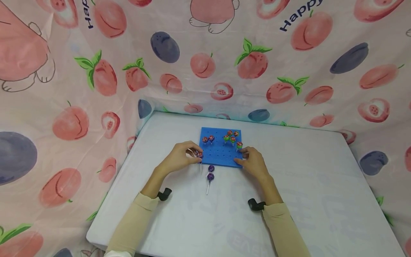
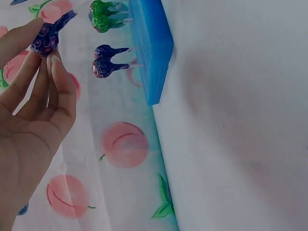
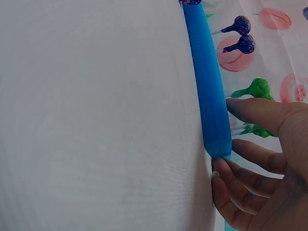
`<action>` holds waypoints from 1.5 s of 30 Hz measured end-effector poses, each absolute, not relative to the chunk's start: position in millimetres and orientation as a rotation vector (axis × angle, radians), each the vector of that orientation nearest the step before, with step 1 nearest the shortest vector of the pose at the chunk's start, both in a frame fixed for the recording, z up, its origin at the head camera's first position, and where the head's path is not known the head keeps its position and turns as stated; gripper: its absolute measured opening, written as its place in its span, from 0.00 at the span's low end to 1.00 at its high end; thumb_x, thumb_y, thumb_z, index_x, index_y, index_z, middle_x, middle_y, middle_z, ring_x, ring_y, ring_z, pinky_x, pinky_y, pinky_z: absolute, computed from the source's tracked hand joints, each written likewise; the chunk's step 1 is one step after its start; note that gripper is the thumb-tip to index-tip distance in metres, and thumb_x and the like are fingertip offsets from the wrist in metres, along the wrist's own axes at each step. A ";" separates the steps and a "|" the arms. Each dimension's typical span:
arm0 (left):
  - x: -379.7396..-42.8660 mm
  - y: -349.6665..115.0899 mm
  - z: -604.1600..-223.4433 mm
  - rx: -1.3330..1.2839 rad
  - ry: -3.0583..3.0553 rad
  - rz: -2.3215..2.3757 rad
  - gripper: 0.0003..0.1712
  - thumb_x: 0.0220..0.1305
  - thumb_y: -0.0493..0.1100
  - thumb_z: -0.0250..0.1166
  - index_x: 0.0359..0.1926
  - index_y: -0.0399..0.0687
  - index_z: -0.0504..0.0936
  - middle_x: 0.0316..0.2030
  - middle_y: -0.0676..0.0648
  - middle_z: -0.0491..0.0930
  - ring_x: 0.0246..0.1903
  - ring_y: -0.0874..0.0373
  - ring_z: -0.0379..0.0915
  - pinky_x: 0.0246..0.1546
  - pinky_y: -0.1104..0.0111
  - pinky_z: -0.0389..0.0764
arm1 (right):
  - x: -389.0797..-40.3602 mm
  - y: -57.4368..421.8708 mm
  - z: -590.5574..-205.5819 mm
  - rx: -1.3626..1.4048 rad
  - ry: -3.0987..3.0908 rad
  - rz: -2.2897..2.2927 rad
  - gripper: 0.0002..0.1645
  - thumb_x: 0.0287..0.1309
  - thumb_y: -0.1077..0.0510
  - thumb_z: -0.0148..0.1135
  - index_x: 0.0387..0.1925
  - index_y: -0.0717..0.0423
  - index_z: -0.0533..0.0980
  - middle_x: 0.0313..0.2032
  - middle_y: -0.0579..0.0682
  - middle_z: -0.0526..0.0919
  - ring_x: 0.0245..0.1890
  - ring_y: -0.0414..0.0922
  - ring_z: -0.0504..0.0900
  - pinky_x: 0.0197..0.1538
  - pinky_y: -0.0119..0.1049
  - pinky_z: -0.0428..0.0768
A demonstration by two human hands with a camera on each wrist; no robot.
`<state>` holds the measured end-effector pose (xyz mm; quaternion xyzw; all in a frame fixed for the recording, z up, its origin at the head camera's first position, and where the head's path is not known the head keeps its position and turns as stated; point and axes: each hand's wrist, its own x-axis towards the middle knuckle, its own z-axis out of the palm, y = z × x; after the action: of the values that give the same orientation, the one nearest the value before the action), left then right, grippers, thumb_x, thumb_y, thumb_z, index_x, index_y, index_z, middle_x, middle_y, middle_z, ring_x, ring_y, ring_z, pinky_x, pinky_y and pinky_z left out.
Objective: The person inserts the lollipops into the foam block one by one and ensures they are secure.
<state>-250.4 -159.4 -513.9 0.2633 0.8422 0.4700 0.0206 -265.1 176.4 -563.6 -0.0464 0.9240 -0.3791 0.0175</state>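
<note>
My left hand (image 1: pixel 180 156) pinches a purple-wrapped lollipop (image 2: pixel 44 40) between thumb and fingertips. In the head view that lollipop is by the left front edge of a blue board (image 1: pixel 221 160), its white stick pointing down. My right hand (image 1: pixel 254 163) rests on the board's front right corner. In the right wrist view its thumb touches the board's upper edge, while the other fingers (image 3: pixel 260 161) lie at the corner, loosely bent. Two purple lollipops (image 1: pixel 211 138) stand in the board at the left, and several green and red ones (image 1: pixel 232 140) at the right.
Two loose purple lollipops (image 1: pixel 210 176) lie on the white tabletop (image 1: pixel 205 221) in front of the board. Rows of small holes mark the board's top. Fruit-printed cloth (image 1: pixel 205 82) hangs behind and beside the table. A black camera sits at each wrist.
</note>
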 end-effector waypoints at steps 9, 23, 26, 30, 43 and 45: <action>-254.5 -162.6 -520.9 0.808 2.675 1.590 0.17 0.60 0.36 0.78 0.50 0.50 0.88 0.45 0.53 0.84 0.42 0.59 0.83 0.49 0.56 0.86 | -264.4 176.2 -565.0 -0.137 2.865 -1.179 0.30 0.62 0.49 0.75 0.58 0.62 0.78 0.52 0.60 0.83 0.52 0.56 0.82 0.54 0.53 0.82; -261.4 -153.7 -523.4 0.793 2.756 1.705 0.16 0.60 0.33 0.77 0.50 0.41 0.88 0.47 0.50 0.83 0.44 0.57 0.83 0.48 0.65 0.86 | -264.5 175.4 -564.2 -0.141 2.859 -1.192 0.30 0.61 0.49 0.76 0.58 0.61 0.78 0.52 0.60 0.83 0.53 0.56 0.82 0.53 0.53 0.82; -264.2 -151.5 -523.7 0.799 2.777 1.724 0.17 0.60 0.34 0.77 0.50 0.38 0.88 0.48 0.49 0.84 0.44 0.56 0.84 0.48 0.61 0.86 | -264.4 175.9 -564.0 -0.138 2.861 -1.189 0.30 0.61 0.49 0.76 0.58 0.61 0.78 0.53 0.60 0.83 0.53 0.56 0.82 0.53 0.53 0.82; -267.1 -148.8 -523.8 0.794 2.822 1.727 0.17 0.60 0.34 0.77 0.50 0.35 0.87 0.48 0.48 0.83 0.44 0.55 0.83 0.48 0.62 0.86 | -264.5 176.0 -564.2 -0.134 2.858 -1.187 0.30 0.61 0.49 0.76 0.58 0.61 0.78 0.53 0.60 0.83 0.53 0.57 0.82 0.53 0.53 0.82; -278.6 -141.1 -528.3 0.807 2.897 1.757 0.15 0.59 0.30 0.77 0.47 0.34 0.87 0.46 0.45 0.82 0.45 0.52 0.83 0.46 0.64 0.86 | -264.4 175.3 -563.9 -0.125 2.860 -1.190 0.30 0.61 0.50 0.76 0.59 0.62 0.78 0.52 0.61 0.83 0.52 0.56 0.82 0.54 0.53 0.82; -280.2 -139.9 -529.5 0.809 2.896 1.768 0.15 0.58 0.30 0.77 0.47 0.35 0.87 0.46 0.44 0.82 0.44 0.51 0.83 0.46 0.63 0.87 | -264.0 175.6 -564.2 -0.130 2.861 -1.187 0.30 0.61 0.50 0.76 0.58 0.62 0.78 0.51 0.60 0.83 0.52 0.56 0.82 0.53 0.53 0.82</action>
<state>-280.2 -139.9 -529.5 0.2285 0.8178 0.4993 -0.1723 -264.0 175.6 -564.2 -0.0418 0.9226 -0.3829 0.0209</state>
